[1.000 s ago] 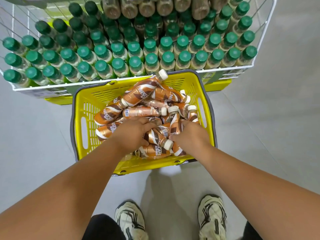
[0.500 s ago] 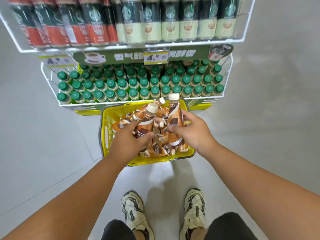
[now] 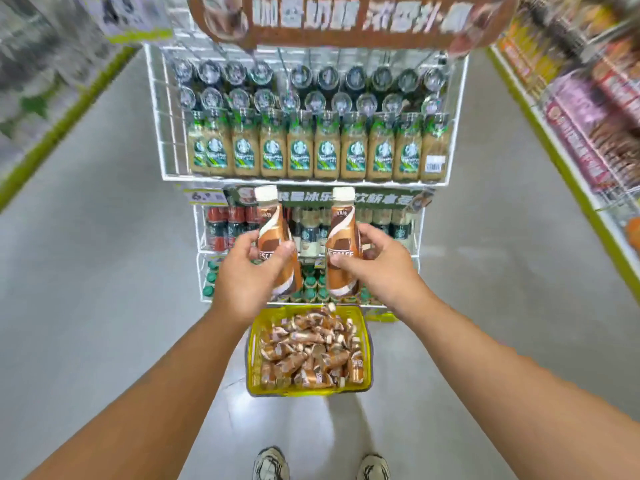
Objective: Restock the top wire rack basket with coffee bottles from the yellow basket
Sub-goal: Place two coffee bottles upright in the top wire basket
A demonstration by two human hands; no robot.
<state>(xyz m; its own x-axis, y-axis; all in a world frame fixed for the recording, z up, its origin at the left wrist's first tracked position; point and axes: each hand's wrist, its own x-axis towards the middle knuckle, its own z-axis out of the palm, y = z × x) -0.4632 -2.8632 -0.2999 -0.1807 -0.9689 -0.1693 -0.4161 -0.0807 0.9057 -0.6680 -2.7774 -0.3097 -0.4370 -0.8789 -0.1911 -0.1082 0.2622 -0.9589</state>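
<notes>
My left hand (image 3: 251,271) grips a brown coffee bottle (image 3: 273,233) with a cream cap, held upright. My right hand (image 3: 372,265) grips a second brown coffee bottle (image 3: 341,233), also upright. Both bottles are raised in front of the rack's middle baskets, below the top wire rack basket (image 3: 166,109), which holds rows of green-labelled coffee bottles. The yellow basket (image 3: 254,344) stands on the floor beneath my hands, with several brown coffee bottles lying piled in it.
A brown sign (image 3: 346,19) hangs above the rack. Lower wire baskets (image 3: 201,233) hold red-labelled and green-capped bottles. Store shelves (image 3: 588,116) run along the right; a green-edged shelf (image 3: 52,98) runs along the left. My shoes (image 3: 272,464) stand on grey floor behind the yellow basket.
Both hands closed on bottles in the yellow basket and lifted them up to mid-rack height. The view tilted up, so the top basket and sign came into sight.
</notes>
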